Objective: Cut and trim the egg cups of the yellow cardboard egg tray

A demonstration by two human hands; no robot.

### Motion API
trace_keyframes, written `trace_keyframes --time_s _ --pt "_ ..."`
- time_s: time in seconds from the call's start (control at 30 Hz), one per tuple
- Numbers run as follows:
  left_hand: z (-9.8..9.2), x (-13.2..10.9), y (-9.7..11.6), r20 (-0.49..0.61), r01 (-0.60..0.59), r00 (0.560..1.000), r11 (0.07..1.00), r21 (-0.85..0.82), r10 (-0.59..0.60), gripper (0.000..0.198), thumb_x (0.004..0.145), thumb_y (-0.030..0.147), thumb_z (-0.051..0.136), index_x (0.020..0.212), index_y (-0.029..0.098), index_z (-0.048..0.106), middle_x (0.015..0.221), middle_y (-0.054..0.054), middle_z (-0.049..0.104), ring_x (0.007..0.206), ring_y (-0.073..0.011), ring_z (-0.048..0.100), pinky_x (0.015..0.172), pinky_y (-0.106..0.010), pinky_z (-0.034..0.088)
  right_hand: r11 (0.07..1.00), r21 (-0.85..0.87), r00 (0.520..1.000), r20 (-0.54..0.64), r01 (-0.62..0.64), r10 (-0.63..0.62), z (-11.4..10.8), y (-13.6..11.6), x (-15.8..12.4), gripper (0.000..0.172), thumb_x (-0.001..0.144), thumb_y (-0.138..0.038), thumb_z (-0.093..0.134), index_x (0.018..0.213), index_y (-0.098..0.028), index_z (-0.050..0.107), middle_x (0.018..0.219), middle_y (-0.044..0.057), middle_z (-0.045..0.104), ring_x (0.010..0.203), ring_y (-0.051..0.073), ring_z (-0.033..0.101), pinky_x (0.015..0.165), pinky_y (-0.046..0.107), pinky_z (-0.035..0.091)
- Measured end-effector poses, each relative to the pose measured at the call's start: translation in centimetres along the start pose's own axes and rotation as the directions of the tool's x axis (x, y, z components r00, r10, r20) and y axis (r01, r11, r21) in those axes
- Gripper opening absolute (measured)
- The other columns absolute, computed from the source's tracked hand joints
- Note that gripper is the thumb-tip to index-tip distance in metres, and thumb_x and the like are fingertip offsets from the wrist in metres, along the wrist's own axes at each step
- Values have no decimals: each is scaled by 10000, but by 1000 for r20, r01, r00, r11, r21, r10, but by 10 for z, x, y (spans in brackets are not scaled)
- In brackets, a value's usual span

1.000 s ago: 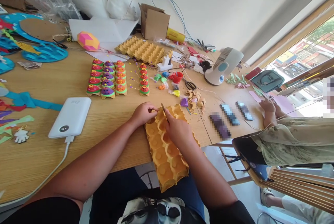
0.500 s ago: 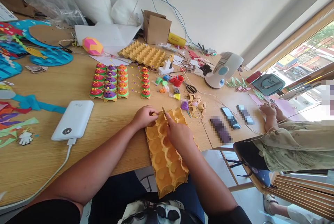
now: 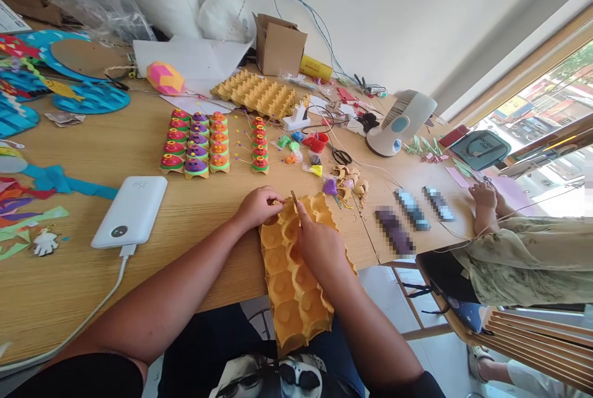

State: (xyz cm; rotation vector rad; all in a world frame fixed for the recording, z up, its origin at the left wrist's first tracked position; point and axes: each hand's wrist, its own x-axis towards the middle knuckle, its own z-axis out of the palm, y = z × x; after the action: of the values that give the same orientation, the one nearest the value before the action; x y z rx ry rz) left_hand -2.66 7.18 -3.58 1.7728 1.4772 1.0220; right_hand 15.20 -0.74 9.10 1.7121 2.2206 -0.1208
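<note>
A yellow-brown moulded egg tray (image 3: 285, 299) lies half on the wooden table, its near end hanging over the edge above my lap. My left hand (image 3: 260, 207) is closed in a pinch at the tray's far left corner. My right hand (image 3: 319, 243) is wrapped round a cutting tool with a narrow dark blade (image 3: 293, 198), which points away from me over the far end of the tray. Whether it is a knife or scissors I cannot tell, as the fingers hide its handle.
Rows of painted egg-cup pieces (image 3: 197, 144) stand beyond my left hand. Another egg tray (image 3: 254, 94) lies behind them. A white power bank (image 3: 130, 209) sits left. Cut scraps (image 3: 352, 185), black scissors (image 3: 340, 154), a fan (image 3: 398, 123) and phones are to the right, near another person's hands (image 3: 482, 194).
My right hand and the blade have shifted very slightly to the right. The left hand keeps its pinch at the corner. The whole view has moved a little.
</note>
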Motion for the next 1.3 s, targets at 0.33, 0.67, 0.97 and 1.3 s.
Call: trace_keyframes --time_s 0.33,0.67,0.97,1.3 --pt "1 -1 1 -22 3 1000 1000 19 -3 277 733 302 628 886 212 841 879 -35 738 799 -185 668 763 -283 529 999 -43 999 -43 15 -17 16 5 -25 777 1028 -230 517 1692 -238 114 902 85 795 772 212 767 623 258 530" --pt "-1 1 4 -48 44 998 999 32 -42 310 714 338 632 891 192 841 889 -51 744 823 -204 671 772 -301 525 999 -49 998 -56 13 -16 19 5 -14 705 1038 -242 479 1682 -237 190 930 87 798 817 230 768 623 271 521" --pt "-2 1 4 -36 61 998 997 37 -59 316 707 343 635 897 204 845 895 -36 742 795 -189 659 768 -288 522 1000 -1 998 -55 -10 10 16 8 -3 675 1082 -323 407 1688 -302 112 967 81 807 825 236 769 667 286 530" --pt "-2 0 5 -52 39 998 999 21 -37 329 712 349 624 897 196 848 845 -36 716 752 -179 631 710 -279 495 999 -48 1000 -12 7 -7 7 9 -11 720 1061 -280 428 1691 -264 80 960 103 805 832 239 764 686 296 538"
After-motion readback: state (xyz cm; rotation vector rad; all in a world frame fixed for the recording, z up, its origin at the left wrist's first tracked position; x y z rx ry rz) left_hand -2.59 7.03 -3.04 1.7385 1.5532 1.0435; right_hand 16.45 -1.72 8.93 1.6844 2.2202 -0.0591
